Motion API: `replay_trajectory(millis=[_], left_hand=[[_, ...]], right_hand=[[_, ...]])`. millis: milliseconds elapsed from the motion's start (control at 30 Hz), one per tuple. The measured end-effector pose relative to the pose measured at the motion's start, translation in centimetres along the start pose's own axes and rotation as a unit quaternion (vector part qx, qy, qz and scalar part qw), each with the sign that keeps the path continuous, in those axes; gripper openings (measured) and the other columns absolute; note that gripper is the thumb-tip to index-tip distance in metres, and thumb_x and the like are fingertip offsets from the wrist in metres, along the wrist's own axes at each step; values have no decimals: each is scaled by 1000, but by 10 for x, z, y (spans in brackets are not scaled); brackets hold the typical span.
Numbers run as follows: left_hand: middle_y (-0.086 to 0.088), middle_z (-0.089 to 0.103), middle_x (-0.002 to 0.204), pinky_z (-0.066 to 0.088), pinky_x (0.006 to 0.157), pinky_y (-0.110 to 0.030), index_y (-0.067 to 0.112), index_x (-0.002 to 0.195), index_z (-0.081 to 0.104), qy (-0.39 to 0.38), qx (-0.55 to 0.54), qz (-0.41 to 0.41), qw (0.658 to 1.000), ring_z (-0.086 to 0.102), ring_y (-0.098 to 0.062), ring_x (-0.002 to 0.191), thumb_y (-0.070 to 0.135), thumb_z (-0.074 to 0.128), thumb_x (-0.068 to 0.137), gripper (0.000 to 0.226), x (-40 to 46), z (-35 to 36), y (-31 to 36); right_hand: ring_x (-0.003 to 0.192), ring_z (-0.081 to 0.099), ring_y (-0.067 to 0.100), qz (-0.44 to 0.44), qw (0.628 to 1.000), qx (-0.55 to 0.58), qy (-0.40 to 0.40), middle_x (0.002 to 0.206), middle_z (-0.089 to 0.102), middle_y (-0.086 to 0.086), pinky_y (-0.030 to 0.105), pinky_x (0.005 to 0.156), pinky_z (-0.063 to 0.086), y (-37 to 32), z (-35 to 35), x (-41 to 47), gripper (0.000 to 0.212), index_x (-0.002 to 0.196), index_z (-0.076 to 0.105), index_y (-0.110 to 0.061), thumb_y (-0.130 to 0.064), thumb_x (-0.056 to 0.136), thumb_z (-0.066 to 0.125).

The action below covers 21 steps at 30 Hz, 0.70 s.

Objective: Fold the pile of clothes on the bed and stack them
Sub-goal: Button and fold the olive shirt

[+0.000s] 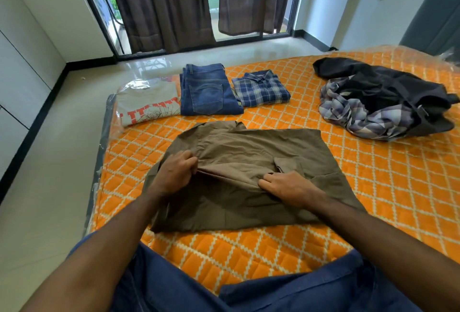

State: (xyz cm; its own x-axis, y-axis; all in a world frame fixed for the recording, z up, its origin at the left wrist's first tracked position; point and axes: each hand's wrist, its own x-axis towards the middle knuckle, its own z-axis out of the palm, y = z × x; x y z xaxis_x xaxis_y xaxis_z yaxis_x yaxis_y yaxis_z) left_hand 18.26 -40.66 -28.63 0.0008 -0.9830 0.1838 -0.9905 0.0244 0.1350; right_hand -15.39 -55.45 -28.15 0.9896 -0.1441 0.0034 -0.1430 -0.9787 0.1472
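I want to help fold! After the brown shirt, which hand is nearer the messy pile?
Probably the right hand: the unfolded pile lies on its side of the bed. The left hand grips the brown shirt farther away.

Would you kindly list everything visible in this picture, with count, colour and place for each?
brown shirt: one, olive brown, partly folded, centre of the bed in front of the person
printed T-shirt: one, grey with red print, folded, far left edge of the bed
jeans: one, blue, folded, right of the T-shirt
checked shirt: one, blue check, folded, right of the jeans
unfolded pile: one heap, black and grey-check garments, far right of the bed
bed: one, orange with white lattice, under clear plastic
curtains: two, dark brown, at the window
left hand: one, grips a fold of the brown shirt
right hand: one, grips the same fold
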Motion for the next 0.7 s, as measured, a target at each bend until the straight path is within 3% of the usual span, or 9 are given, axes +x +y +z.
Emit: replay_trajectory(millis=[67,167,233,333,433,533,633,700], left_hand=[[3,52,94,42,68,-35,27,84,54,-18,50,42,998,50,-19,83,5,65,79,25,-6,2,-5],[3,60,105,45,78,-35,28,99,57,-74,96,84,989,59,-20,94,11,61,84,23,-11,2,-9],[3,63,120,48,87,-36,27,117,56,-107,99,109,983,62,-18,107,13,61,87,33,-8,-1,-6],[5,59,126,45,84,-30,29,126,51,-208,110,159,959,59,-16,108,12,59,88,42,-3,-8,-3],[5,59,125,43,75,-27,29,127,53,-325,142,167,920,60,-17,104,15,58,88,41,-4,-7,3],[6,64,122,47,77,-31,30,123,57,-376,181,165,894,64,-19,105,32,56,92,31,2,-2,16],[6,65,110,50,73,-33,31,111,59,-264,165,204,928,66,-18,95,52,45,98,29,13,7,35],[4,60,104,51,71,-34,28,103,55,-174,133,252,943,64,-18,88,51,44,99,26,21,19,55]], right_hand=[[90,62,22,1,995,45,-91,110,58,1,28,49,31,-2,4,-6,37,126,43,-24,-19,93,60],[105,61,23,30,969,140,-203,123,59,2,32,69,44,-4,9,-13,48,135,48,-22,-27,91,66],[111,60,25,79,951,193,-227,126,59,4,37,84,50,-8,11,-15,48,135,51,-19,-29,91,66],[112,59,24,174,921,263,-226,124,59,4,37,88,50,-16,17,-14,39,128,55,-19,-30,92,64],[113,60,23,279,876,350,-182,122,61,3,35,93,51,-20,24,-13,36,127,57,-16,-23,92,63],[102,63,25,353,845,399,-44,106,64,6,35,86,49,-20,29,-19,23,113,56,-18,-15,90,59],[84,59,20,399,826,387,98,90,59,-1,38,73,47,-14,28,-26,19,99,51,-21,-11,88,62],[87,57,20,414,843,315,134,97,56,-2,40,72,50,-9,26,-28,23,101,50,-23,-15,87,66]])
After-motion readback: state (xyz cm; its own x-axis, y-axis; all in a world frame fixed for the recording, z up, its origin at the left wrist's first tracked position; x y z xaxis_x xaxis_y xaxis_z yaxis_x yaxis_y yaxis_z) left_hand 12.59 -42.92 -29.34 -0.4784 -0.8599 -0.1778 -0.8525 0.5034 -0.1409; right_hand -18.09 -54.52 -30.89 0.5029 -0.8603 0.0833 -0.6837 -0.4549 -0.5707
